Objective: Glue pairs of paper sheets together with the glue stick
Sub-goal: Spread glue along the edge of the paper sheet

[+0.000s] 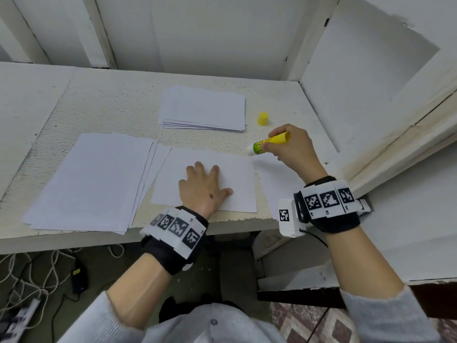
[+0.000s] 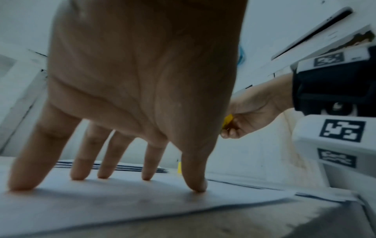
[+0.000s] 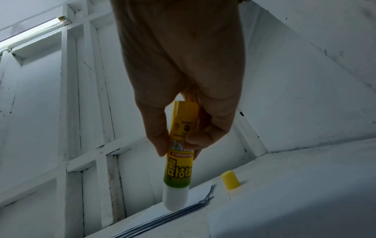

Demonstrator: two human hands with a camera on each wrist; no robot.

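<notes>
Left hand: the left hand [image 1: 205, 188] lies flat with fingers spread on the top sheet [image 1: 235, 179], likely pinning it against sliding.
Right hand: the right hand [image 1: 293, 147] grips the uncapped glue stick [image 1: 269, 142], tip angled down near the sheet's far right corner.
Cap: the yellow cap [image 1: 262, 118] stands apart on the table [image 1: 111, 100], beside the far paper stack [image 1: 202, 108].

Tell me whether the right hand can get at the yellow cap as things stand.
Probably not yet: the right hand grips the glue stick. The yellow cap stands just beyond it on the table, with nothing between them.
</notes>
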